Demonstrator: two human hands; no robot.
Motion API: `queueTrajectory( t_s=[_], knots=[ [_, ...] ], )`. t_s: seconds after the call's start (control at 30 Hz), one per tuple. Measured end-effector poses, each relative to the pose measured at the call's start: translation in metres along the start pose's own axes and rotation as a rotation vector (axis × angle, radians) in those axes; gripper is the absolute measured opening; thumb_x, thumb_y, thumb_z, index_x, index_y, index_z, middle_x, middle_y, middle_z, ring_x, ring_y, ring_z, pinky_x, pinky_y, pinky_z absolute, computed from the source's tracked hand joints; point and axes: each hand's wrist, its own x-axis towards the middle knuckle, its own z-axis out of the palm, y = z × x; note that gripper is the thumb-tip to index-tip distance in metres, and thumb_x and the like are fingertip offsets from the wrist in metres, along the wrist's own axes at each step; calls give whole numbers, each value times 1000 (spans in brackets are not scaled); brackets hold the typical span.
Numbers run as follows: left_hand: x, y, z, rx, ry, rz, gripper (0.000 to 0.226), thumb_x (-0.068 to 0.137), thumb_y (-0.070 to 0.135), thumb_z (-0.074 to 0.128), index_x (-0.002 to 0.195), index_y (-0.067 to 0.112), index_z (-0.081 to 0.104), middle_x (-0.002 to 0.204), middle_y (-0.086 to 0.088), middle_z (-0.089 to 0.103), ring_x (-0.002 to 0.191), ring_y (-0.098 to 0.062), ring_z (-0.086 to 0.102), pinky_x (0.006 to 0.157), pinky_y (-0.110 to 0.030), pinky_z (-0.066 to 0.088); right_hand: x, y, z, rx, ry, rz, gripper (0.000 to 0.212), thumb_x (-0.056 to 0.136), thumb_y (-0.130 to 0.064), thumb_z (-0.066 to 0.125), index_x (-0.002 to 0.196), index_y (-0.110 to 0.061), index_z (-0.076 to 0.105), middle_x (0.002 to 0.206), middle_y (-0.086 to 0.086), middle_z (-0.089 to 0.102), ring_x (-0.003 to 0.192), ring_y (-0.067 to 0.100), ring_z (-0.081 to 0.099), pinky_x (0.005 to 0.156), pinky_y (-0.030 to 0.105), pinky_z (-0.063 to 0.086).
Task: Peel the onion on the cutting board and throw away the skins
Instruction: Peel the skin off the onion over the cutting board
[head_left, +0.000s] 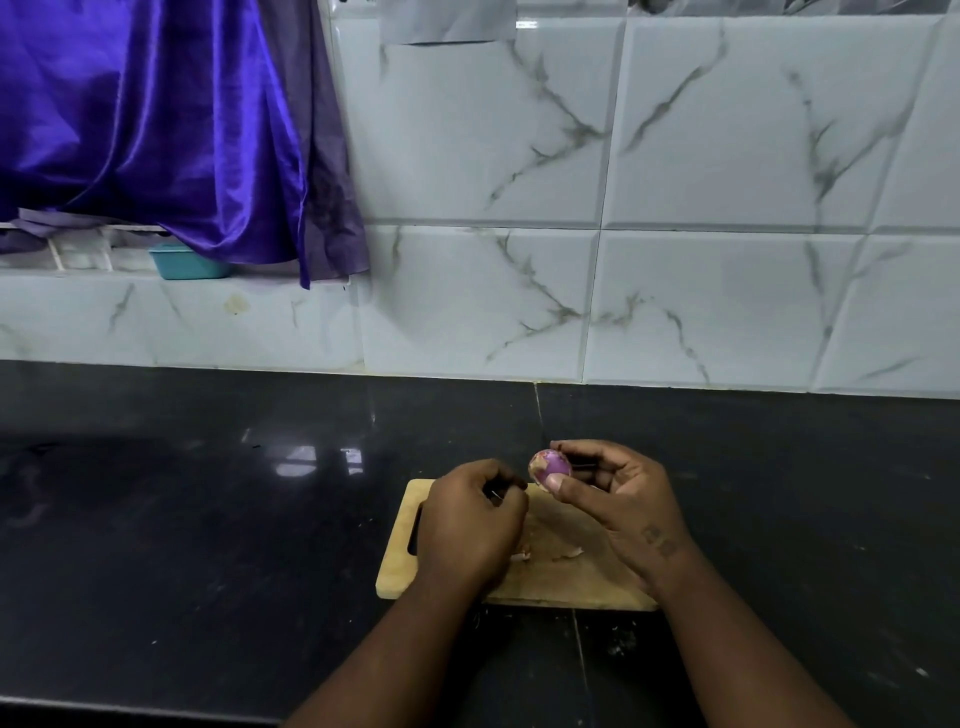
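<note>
Black counter (208, 519), wooden cutting board (561, 577); right hand (618, 499) pinches onion (550, 465); left hand (467, 525) curled closed, contents unclear.

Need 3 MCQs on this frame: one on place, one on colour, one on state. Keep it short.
1. Where is the onion?
A. lying on the cutting board
B. held in the right hand, above the board
C. in the teal tub

2. What colour is the cloth hanging at upper left?
A. purple
B. yellow
C. white

3. What state is the onion in?
A. fully peeled
B. untouched
C. partly peeled

Key: 1 B, the right hand pinches it over the cutting board. 2 A, the cloth is shiny purple. 3 C, purple flesh shows beside patches of papery skin, and skin scraps lie on the board.
</note>
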Motion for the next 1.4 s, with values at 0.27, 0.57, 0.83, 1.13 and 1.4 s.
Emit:
queueTrajectory(
  t_s=[0.27, 0.57, 0.83, 1.13, 1.4],
  knots=[
    [-2, 5, -4, -65, 79, 115, 17, 90, 43, 75, 104, 32, 77, 94, 15, 74, 89, 1, 68, 73, -17, 55, 0, -3, 1, -103, -25, -23, 34, 76, -2, 88, 104, -20, 80, 101, -2, 83, 93, 15, 79, 80, 25, 64],
    [-3, 8, -6, -164, 98, 139, 6, 88, 22, 81, 93, 25, 81, 85, 10, 76, 82, -2, 71, 68, -13, 56, -1, -1, 2, -87, -61, -35, 36, 75, -4, 89, 107, -19, 81, 106, 2, 83, 99, 20, 79, 88, 33, 64],
    [-4, 9, -6, -235, 89, 103, 6, 91, 25, 78, 95, 24, 81, 86, 8, 77, 83, -1, 72, 67, -13, 56, -1, -5, 3, -71, -52, -50, 36, 74, 1, 88, 103, -19, 80, 103, -1, 84, 96, 15, 80, 83, 24, 63],
    [-4, 9, -5, -208, 97, 90, 18, 92, 13, 72, 91, 28, 79, 83, 12, 77, 82, -2, 72, 68, -14, 57, -2, -3, 4, -74, -61, -55, 36, 73, 1, 89, 103, -18, 80, 103, 0, 84, 95, 16, 80, 81, 25, 63],
    [-3, 9, -3, -171, 120, 157, 9, 87, 22, 83, 89, 27, 75, 88, 9, 73, 83, -6, 70, 68, -16, 57, 1, 2, 3, -142, -16, -78, 36, 68, -1, 93, 99, -12, 78, 100, 7, 81, 96, 21, 78, 84, 34, 64]
  ],
)
